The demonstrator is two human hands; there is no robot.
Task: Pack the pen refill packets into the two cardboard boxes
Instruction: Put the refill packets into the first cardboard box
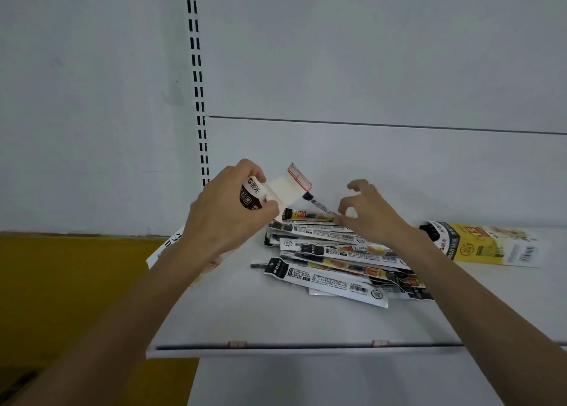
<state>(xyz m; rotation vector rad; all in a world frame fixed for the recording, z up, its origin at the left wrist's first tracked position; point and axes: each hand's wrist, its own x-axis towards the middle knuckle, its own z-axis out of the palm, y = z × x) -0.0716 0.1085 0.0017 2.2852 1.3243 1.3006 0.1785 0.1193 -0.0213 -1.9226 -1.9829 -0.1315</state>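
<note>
Hands work over a white shelf [276, 322] set against a pale back panel, seen from above and behind. The left hand [224, 215] is raised above the shelf's back left area, fingers and thumb curled closed around a small cardboard box [253, 195] printed brown and white. The box's open end faces right, with its white flap [283, 190] folded out and a red-edged label [299, 175] at the flap's far tip.

The right hand [368, 212] is just right of the box opening. Its thumb and forefinger are pinched narrowly on the end of one pen refill packet [317, 204], a thin dark strip that slants up toward the mouth of the box; the other fingers are loosely curled above. Whether the packet's tip is already inside the box cannot be told.

Below and between the hands, a loose pile of refill packets [334, 267] lies on the shelf, long flat sleeves in black, white and yellow, overlapping at varied angles.

A second box [481, 243], yellow and white, lies flat on the shelf at the far right, well apart from the pile. Another white printed item [162, 249] is partly hidden under the left forearm. A slotted upright [196, 83] runs up the back panel.
</note>
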